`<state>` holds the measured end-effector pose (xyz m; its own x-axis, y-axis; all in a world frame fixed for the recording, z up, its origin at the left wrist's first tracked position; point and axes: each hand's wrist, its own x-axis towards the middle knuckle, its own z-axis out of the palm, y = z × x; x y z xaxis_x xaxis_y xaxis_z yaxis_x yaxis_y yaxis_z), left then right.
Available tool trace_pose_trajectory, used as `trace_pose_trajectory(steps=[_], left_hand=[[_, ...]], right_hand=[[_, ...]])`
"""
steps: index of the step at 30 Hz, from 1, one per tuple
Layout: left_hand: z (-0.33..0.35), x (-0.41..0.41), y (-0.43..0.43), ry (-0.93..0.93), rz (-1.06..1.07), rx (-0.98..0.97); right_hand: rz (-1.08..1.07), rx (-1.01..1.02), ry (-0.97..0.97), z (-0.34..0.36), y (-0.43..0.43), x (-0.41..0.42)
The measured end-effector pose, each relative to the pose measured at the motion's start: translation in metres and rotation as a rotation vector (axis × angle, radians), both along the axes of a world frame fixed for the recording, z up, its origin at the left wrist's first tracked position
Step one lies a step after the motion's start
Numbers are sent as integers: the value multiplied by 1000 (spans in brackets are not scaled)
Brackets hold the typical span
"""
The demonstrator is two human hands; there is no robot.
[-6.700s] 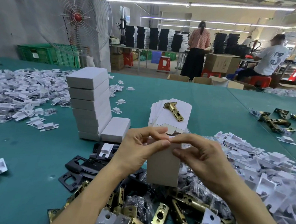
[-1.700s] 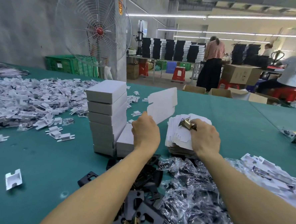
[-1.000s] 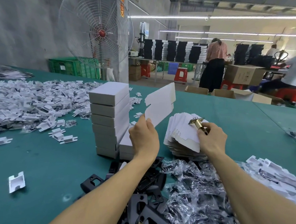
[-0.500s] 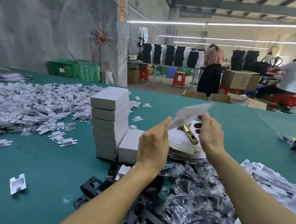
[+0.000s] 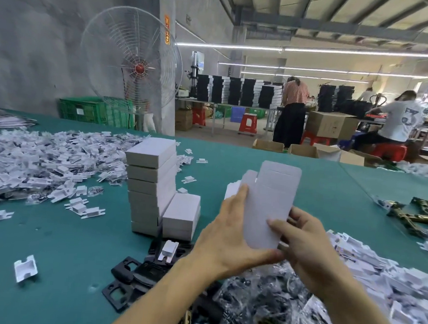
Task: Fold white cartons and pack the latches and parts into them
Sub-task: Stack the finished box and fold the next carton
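Flat white carton blank [image 5: 268, 205] is held upright above the counter [image 5: 77, 253], in front of the stack of folded cartons [image 5: 151, 183]. The left grip [image 5: 228, 240] clasps its left edge and bottom corner. The right grip [image 5: 303, 247] pinches the lower right, thumb on the face. Both are closed on the blank. Judgement: thin card, very light and bendy, creases easily, smooth so it may slip. Best held by the edges near the score lines, not mid-panel. Brass latches [image 5: 410, 219] lie well apart to the right. Bagged parts [image 5: 262, 302] are piled below the hands.
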<state>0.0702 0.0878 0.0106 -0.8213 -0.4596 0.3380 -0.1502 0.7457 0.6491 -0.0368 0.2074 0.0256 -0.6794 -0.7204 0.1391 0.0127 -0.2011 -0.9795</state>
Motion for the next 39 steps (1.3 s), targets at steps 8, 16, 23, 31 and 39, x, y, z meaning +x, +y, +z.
trace_pose_trajectory(steps=[8,16,23,31,39], left_hand=[[-7,11,-13,98,-285,483],[-7,33,-22,-56,-603,677],[12,53,-8,-5,-688,814],[30,50,6,-45,-542,801],[28,49,-2,84,-453,1090]], right_hand=[[127,-37,187,-1,11,24],[99,-7,622,8,20,28],[47,-10,834,11,16,40],[1,87,943,6,14,40],[58,55,883,8,16,37]])
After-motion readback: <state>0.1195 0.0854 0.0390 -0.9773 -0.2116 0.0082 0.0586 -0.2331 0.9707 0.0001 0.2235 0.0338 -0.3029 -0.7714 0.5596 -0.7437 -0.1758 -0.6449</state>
